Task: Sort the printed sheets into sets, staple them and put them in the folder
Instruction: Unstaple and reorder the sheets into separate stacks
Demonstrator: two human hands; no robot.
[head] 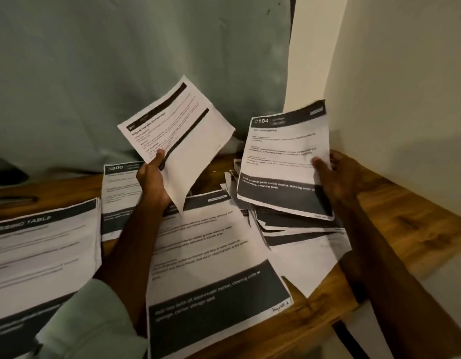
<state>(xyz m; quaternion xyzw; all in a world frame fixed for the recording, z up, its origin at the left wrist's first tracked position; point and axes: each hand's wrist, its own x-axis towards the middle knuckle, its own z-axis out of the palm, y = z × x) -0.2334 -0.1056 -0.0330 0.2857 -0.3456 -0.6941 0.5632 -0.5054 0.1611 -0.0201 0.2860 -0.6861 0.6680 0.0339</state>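
Wooden table [405, 224] carries 4 piles of printed sheets [211, 255]; perhaps a pen [17, 199].

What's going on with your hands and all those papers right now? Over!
Left hand pinches a tilted white printed sheet, raised. Right hand holds the white sheet headed 2104 above the loose pile on the wooden table. Nothing blocks either hand.

A tilted sheet [176, 130], white with dark printed bands, is held up above the middle of the wooden desk [405, 216]. A sheet headed 2104 [286, 161] is held nearly upright over a loose heap [296, 229] near the far right corner. A large sheet [211, 255] lies at the front edge; a stack headed 3800 [118, 193] and a thicker stack [42, 250] are set toward the left edge.
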